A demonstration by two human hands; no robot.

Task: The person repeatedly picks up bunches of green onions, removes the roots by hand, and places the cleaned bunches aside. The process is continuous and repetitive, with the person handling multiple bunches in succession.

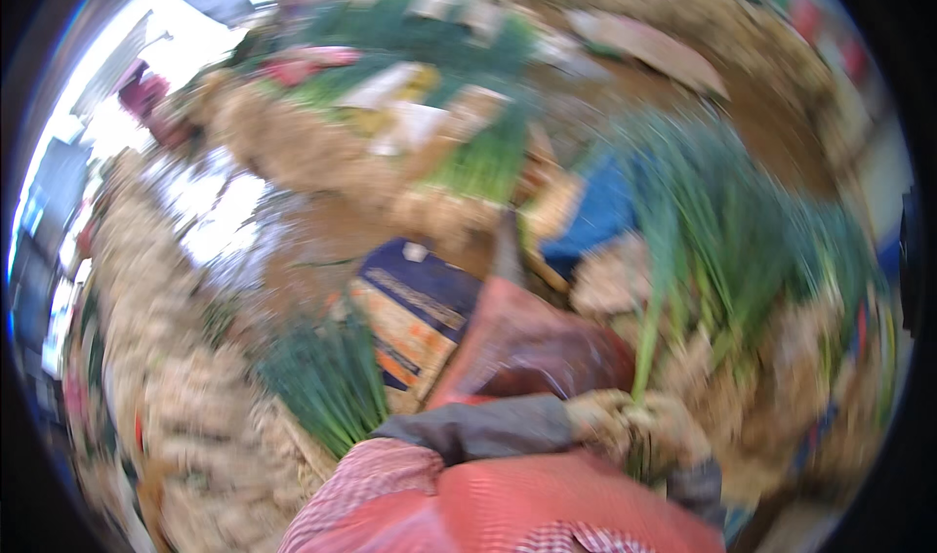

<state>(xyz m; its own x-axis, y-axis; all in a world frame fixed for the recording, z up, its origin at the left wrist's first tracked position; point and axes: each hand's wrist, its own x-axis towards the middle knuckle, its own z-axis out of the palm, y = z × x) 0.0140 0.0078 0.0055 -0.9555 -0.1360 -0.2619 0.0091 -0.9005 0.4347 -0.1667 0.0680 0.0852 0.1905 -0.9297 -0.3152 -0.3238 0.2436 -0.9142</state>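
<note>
Close together at the lower right of centre, my left hand [599, 415] and my right hand [670, 425] both hold a green onion stalk [648, 348] near its base. Both hands look muddy or gloved; blur hides the fingers. Dark grey sleeves [505, 425] cover my forearms above a red apron [542, 494]. Just to the right of my hands stands a large heap of long green onions [732, 238], roots downward. A smaller green onion bundle [329, 377] lies left of my lap, beside a printed cardboard piece [413, 311].
Wet brown ground [315, 245] stretches ahead. Tan root heaps [198, 421] line the left side. More green onion bundles [483, 158] lie farther off, near a blue sheet [596, 212]. A person in pink [143, 99] is blurred at the upper left.
</note>
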